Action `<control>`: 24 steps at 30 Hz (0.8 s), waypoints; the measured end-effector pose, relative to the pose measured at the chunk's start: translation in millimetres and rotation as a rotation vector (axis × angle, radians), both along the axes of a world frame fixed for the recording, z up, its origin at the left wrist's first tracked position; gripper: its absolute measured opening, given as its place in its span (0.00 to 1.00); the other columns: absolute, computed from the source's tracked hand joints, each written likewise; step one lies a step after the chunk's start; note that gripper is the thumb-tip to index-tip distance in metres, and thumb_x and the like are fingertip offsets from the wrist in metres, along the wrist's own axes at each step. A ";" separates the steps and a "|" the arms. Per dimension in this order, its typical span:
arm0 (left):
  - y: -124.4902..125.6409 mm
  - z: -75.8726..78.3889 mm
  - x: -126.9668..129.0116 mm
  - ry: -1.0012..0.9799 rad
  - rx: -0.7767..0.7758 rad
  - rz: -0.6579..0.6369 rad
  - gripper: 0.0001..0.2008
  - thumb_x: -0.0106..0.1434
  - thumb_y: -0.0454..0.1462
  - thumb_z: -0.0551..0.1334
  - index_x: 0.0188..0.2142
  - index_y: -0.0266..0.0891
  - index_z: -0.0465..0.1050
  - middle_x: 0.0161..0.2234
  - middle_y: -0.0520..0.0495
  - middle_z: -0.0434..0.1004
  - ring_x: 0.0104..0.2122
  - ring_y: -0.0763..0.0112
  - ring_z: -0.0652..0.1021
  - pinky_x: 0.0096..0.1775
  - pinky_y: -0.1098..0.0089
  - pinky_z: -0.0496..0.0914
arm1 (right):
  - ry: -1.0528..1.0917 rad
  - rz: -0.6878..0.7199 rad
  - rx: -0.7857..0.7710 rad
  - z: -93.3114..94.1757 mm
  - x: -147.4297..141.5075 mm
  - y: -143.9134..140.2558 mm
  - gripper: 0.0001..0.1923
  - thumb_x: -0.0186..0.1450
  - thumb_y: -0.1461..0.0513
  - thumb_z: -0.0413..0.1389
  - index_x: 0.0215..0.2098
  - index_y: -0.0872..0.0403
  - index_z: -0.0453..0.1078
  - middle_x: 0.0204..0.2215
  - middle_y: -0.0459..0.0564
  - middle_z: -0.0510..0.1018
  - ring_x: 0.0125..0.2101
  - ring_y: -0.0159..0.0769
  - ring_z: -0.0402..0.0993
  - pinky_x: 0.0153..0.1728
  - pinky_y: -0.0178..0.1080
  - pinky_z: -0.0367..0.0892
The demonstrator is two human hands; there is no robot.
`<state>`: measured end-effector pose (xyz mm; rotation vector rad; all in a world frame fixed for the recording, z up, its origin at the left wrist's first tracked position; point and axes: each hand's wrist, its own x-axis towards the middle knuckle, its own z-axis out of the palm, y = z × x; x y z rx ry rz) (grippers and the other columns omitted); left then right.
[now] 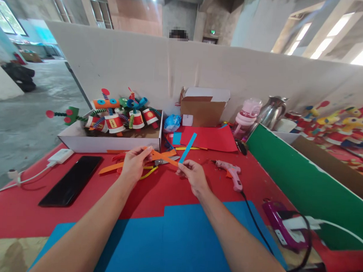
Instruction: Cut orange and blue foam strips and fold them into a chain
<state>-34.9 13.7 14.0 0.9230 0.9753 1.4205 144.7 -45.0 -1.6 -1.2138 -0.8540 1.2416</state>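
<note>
Between my two hands stretches an orange paper strip [165,158]. Its left end is pinched in my left hand [135,160]. My right hand [193,174] grips the other end together with a blue paper strip [188,147], which points up and away; the two strips meet at an angle at my fingertips. Beneath my hands lie scissors [165,161], more orange strips [111,168] and a yellow curved piece [149,173]. A pink glue gun [232,173] rests to the right of my right hand.
A white box [109,144] holds several paper-cup figures [115,123] at the back left. A black phone [72,180] lies on the left. Blue sheets [192,235] cover the front. On the right stand a green box wall [307,188], a purple power strip [282,227] and a pink bottle [244,116].
</note>
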 end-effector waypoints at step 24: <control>-35.9 -1.8 38.2 0.269 0.029 -0.307 0.11 0.47 0.43 0.68 0.22 0.38 0.73 0.20 0.52 0.73 0.22 0.74 0.71 0.27 0.73 0.65 | 0.254 -0.011 0.011 1.7 -14.3 -4.7 0.15 0.43 0.57 0.68 0.25 0.54 0.70 0.21 0.43 0.77 0.24 0.31 0.74 0.37 0.39 0.73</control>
